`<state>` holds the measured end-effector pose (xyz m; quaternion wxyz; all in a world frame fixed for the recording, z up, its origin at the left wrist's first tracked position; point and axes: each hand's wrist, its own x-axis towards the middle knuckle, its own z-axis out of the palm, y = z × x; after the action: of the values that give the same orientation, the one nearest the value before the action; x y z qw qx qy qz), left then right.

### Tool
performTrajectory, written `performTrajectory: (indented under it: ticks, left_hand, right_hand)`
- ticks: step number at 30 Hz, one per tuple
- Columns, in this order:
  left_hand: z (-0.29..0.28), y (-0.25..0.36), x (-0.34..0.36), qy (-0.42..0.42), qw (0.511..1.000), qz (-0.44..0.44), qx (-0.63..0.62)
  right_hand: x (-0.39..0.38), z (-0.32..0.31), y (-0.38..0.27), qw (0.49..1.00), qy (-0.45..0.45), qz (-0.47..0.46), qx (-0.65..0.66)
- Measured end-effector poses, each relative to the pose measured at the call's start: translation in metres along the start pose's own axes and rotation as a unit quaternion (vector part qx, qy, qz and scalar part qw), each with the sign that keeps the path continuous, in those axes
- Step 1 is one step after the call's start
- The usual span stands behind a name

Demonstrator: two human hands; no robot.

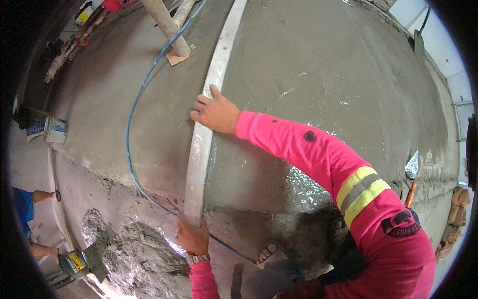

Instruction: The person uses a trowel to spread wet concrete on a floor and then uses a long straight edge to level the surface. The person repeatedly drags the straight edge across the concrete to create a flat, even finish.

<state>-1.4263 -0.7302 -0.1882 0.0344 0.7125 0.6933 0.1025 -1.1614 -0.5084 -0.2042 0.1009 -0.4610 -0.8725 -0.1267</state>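
Observation:
A long, pale straightedge (198,157) lies across the smooth wet mortar surface (298,55), running from near me to the far side. My right hand (216,110) is closed over it partway along, thumb toward the far end. At its near end, my left hand (193,236), with a watch at the wrist, grips the straightedge just beyond the mortar's near edge. Some left-hand fingers are hidden beneath the bar. A blue hose (130,124) curves along the left side and passes by my left hand. Wet sheen shows on the mortar right of the bar.
A post (167,25) stands on a wooden piece (181,55) at the far left. A mortar heap (144,259) lies at lower left, near another person's hand (44,250). A bucket (56,130) sits left; a trowel (412,167) with orange handle and bricks (454,217) are right.

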Motion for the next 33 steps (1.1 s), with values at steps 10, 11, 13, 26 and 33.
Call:
performTrajectory:
  ticks: [10, 11, 13, 26, 33]
  left_hand:
    - [0.033, 0.015, 0.084, 0.032, 0.998, 0.039, 0.034]
    - [0.033, 0.011, 0.084, 0.023, 0.998, 0.043, 0.027]
    - [0.029, 0.011, 0.082, 0.005, 0.999, 0.047, 0.011]
    - [0.023, 0.026, 0.06, -0.014, 0.997, 0.062, 0.053]
    - [0.023, 0.033, 0.035, -0.076, 0.996, 0.027, 0.032]
  right_hand:
    - [0.065, 0.032, 0.07, 0.999, -0.035, 0.026, -0.031]
    - [0.067, 0.031, 0.07, 0.998, -0.042, 0.024, -0.03]
    - [0.067, 0.029, 0.07, 0.997, -0.073, 0.023, -0.02]
    - [0.022, 0.007, 0.064, 0.995, -0.081, 0.034, -0.038]
    - [-0.001, -0.003, 0.059, 0.994, -0.103, 0.015, -0.043]
